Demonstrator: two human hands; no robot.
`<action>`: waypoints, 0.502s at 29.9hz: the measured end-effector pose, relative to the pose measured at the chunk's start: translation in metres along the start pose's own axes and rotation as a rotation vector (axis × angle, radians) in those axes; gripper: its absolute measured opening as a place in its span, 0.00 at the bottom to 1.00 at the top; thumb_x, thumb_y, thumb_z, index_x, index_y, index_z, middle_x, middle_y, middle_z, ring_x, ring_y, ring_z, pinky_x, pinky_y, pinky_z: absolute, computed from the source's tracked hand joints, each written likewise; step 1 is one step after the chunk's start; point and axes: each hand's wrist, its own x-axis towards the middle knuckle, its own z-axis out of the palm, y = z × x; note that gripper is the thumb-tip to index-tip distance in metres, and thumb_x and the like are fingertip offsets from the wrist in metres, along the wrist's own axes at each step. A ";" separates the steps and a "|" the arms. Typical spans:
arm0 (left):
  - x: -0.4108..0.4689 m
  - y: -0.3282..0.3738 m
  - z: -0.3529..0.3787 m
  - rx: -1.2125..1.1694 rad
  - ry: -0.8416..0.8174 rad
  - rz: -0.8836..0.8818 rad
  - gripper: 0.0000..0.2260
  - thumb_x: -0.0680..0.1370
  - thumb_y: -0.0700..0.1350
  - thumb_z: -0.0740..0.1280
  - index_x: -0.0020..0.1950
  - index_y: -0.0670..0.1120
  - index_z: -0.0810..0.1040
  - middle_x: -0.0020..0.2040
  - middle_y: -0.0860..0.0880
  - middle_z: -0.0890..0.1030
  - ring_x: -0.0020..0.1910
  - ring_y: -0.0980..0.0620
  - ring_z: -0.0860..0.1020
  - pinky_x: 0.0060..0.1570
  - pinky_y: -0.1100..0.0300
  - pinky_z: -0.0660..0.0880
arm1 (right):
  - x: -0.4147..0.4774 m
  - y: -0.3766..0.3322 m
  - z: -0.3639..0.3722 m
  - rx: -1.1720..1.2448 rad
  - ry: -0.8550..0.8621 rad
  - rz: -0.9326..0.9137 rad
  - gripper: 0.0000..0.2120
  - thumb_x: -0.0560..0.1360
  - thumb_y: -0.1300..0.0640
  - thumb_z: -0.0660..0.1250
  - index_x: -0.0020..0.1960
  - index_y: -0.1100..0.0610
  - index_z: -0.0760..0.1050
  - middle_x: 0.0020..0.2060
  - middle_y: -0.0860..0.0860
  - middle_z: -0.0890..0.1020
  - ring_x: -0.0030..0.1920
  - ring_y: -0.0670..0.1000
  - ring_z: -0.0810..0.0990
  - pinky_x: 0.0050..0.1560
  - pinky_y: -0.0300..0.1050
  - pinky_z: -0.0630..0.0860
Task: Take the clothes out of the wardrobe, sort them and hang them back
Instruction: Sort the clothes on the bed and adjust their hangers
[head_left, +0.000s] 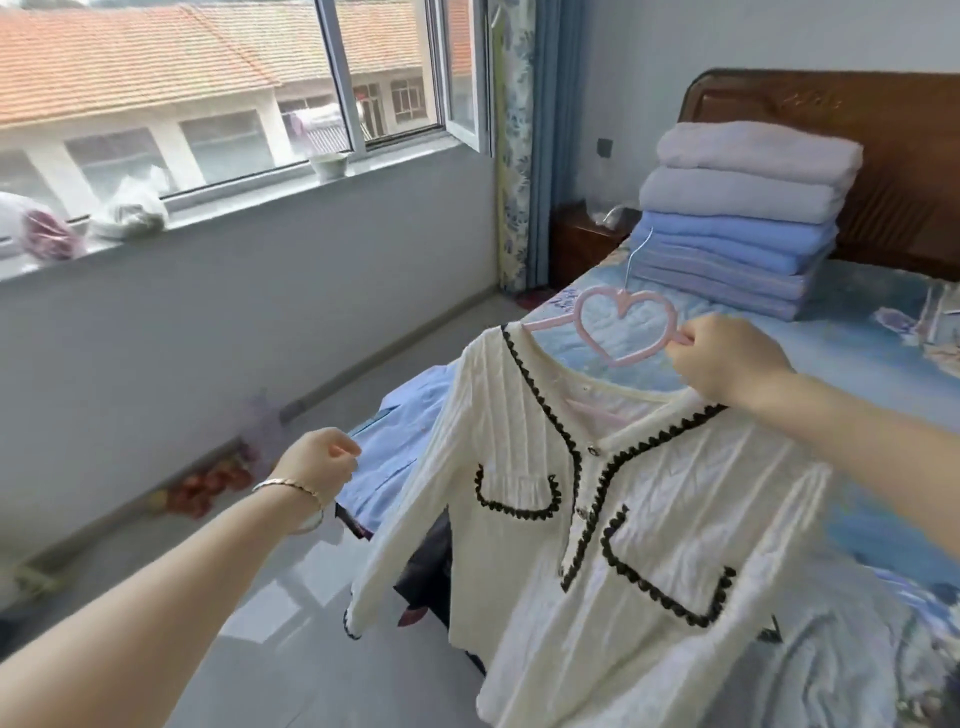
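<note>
Room: bedroom with grey walls, pale tiled floor (332, 649) and a wide sliding window (218, 93) looking onto orange tiled roofs.
Bed: a printed blue bedspread (883, 395) covers it; the dark wooden headboard (883, 135) stands at the far end.
Folded stack: white, grey and blue quilts (743, 218) are piled on the bed against the headboard.
Cardigan: a cream ribbed cardigan (613, 545) with black scalloped trim along neckline, placket and two pockets hangs in the air over the near edge of the bed, one sleeve drooping toward the floor.
Other clothes: a light blue shirt (387, 457) lies on the bed edge behind the cardigan, with darker garments beneath it.
Hanger: a pink heart-shaped hanger (618, 332) with a thin metal hook sits inside the cardigan's shoulders.
Right hand (727, 358): fingers pinched on the hanger's right side at the cardigan's shoulder.
Left hand (317, 462): fingers curled loosely together beside the shirt; whether they grip anything I cannot tell.
Bracelet: a thin metal bangle (288, 488) circles the left wrist.
</note>
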 end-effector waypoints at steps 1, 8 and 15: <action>0.021 0.003 0.000 0.012 -0.005 -0.006 0.09 0.74 0.33 0.60 0.42 0.44 0.77 0.35 0.48 0.79 0.34 0.51 0.76 0.32 0.65 0.68 | 0.017 -0.004 0.011 0.015 -0.003 0.005 0.16 0.78 0.53 0.57 0.34 0.58 0.71 0.34 0.55 0.73 0.40 0.58 0.71 0.40 0.46 0.65; 0.142 0.026 0.013 0.058 -0.084 0.012 0.09 0.74 0.36 0.59 0.44 0.46 0.77 0.41 0.45 0.79 0.36 0.47 0.74 0.37 0.61 0.70 | 0.087 -0.023 0.074 0.081 -0.023 0.107 0.18 0.76 0.50 0.61 0.30 0.58 0.70 0.27 0.55 0.74 0.34 0.58 0.73 0.31 0.44 0.63; 0.269 0.033 0.066 0.135 -0.289 0.085 0.09 0.76 0.37 0.60 0.44 0.49 0.76 0.46 0.47 0.80 0.45 0.47 0.78 0.38 0.61 0.69 | 0.155 -0.020 0.145 0.014 0.032 0.297 0.18 0.71 0.57 0.65 0.26 0.56 0.63 0.24 0.51 0.69 0.35 0.58 0.71 0.33 0.44 0.62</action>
